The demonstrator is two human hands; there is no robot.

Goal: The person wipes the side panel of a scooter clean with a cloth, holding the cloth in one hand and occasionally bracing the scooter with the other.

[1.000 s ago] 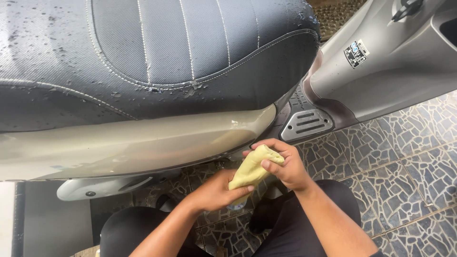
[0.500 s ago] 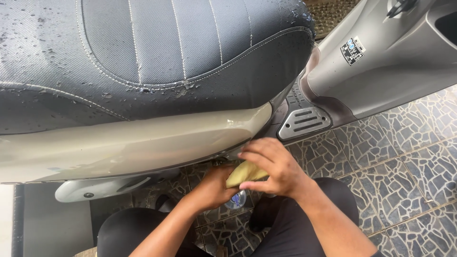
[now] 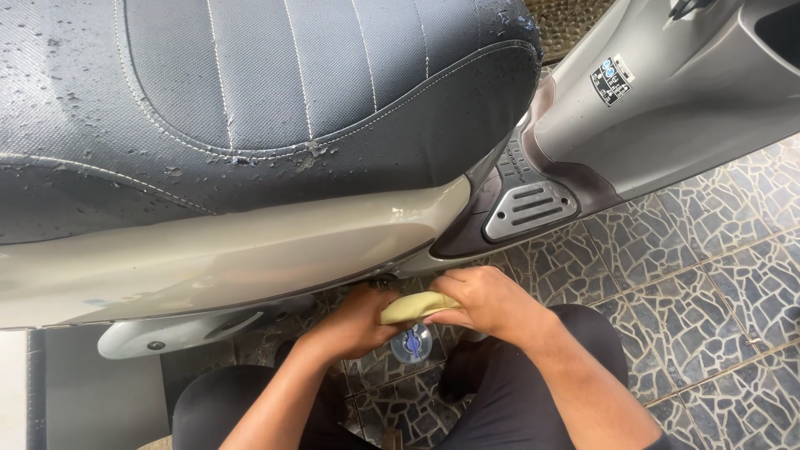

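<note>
Both hands grip 1 folded yellow cloth [image 3: 417, 306] below the beige side panel [image 3: 250, 250] of a scooter. Left hand [image 3: 354, 323]: fingers clamped on the cloth's left end. Right hand [image 3: 487, 302]: fingers closed over its right end. A clear bottle [image 3: 412, 342] sits directly beneath, above the tiled floor [image 3: 692, 275]. The black seat [image 3: 250, 92] carries water droplets.

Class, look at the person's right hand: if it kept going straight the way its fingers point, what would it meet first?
The right hand points leftward, gripping the yellow cloth; just beyond lies the left hand, probably met first, though depth is unclear.
</note>
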